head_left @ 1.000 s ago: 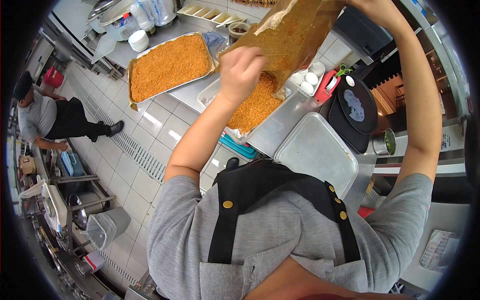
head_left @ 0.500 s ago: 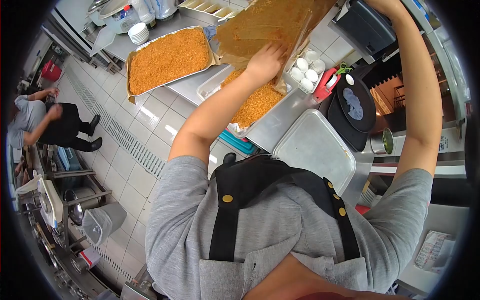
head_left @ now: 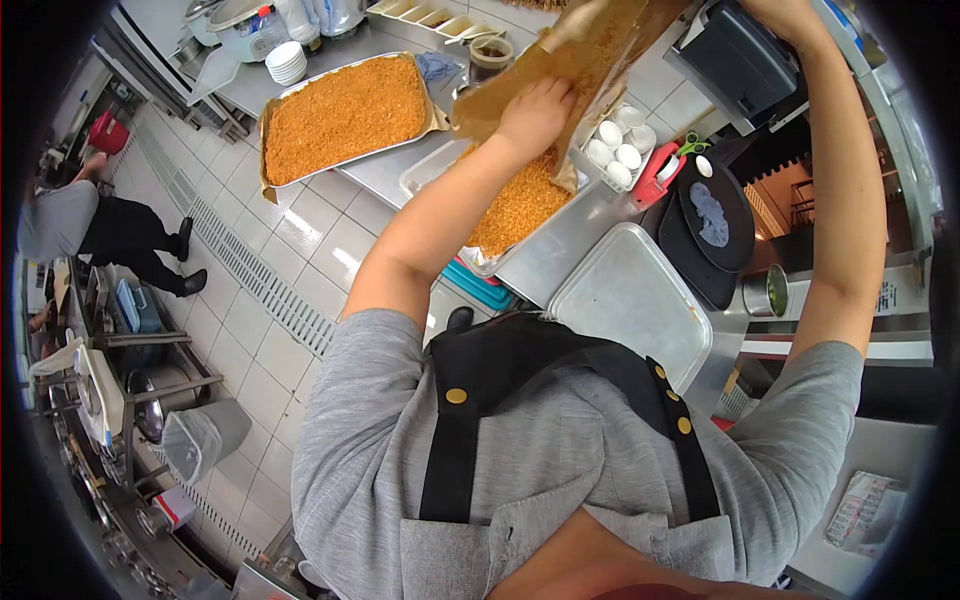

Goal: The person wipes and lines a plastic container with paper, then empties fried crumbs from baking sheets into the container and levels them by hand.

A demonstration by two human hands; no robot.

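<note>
My left hand [head_left: 540, 115] lies against a sheet of brown baking paper [head_left: 610, 50], its fingers laid on the surface with orange crumbs stuck to it. Below that hand is a clear plastic tub [head_left: 420, 178] holding orange-brown crumbs [head_left: 520, 208]; the paper's lower edge hangs over it. My right hand [head_left: 785, 15] is raised at the top right, cut off by the frame, so its fingers are hidden. To the left stands a metal tray [head_left: 345, 163], lined with brown paper and full of orange crumb mix [head_left: 345, 115].
An upturned pale tray or lid [head_left: 630, 300] lies by my body. Right of the tub are white cups [head_left: 615, 150], a red tape dispenser [head_left: 655, 175], green scissors [head_left: 692, 143] and black round trays [head_left: 715, 215]. A co-worker [head_left: 100, 225] stands at the left.
The paper's left side has shifted right and folded inward, uncovering a jar of dark liquid behind it. My left hand stays on the paper. The co-worker has moved slightly.
</note>
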